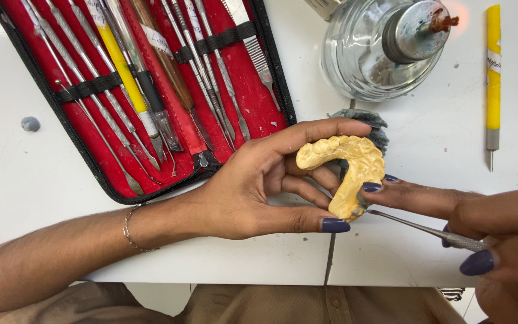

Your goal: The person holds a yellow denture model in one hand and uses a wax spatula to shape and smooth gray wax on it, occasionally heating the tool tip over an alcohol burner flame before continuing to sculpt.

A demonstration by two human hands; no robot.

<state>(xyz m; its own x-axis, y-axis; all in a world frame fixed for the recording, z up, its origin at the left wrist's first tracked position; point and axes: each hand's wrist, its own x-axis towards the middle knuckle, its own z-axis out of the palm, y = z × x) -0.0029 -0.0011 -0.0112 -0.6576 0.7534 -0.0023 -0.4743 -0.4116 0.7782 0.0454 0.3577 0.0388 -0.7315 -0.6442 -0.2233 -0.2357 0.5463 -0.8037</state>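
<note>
1. Left hand (259, 186) cups a yellow dental cast (350, 171), a horseshoe-shaped arch of teeth; thumb below, fingers curled around its upper edge, grip closed on it.
2. Right hand (499, 240) pinches a thin metal carving instrument (433, 231) between thumb and fingers; its tip meets the lower end of the cast. The right index finger lies stretched out, its tip resting against the cast's outer side.
3. Cast sits above the white tabletop (43, 174), near the front edge, just over a dark seam in the surface.
4. Behind the cast, partly hidden, a lump of grey material (372, 120) shows.
5. Upper left: an open tool case (145, 90) with red lining and black elastic straps, holding a row of metal hand instruments, one with a yellow handle.
6. Upper right: a glass spirit lamp (385, 48) with a metal cap and a reddish wick.
7. Far right: a yellow-handled tool (493, 78) lies alone on the table, well apart from the hands, point toward the person.
8. A thin chain bracelet (129, 228) circles the left wrist.
</note>
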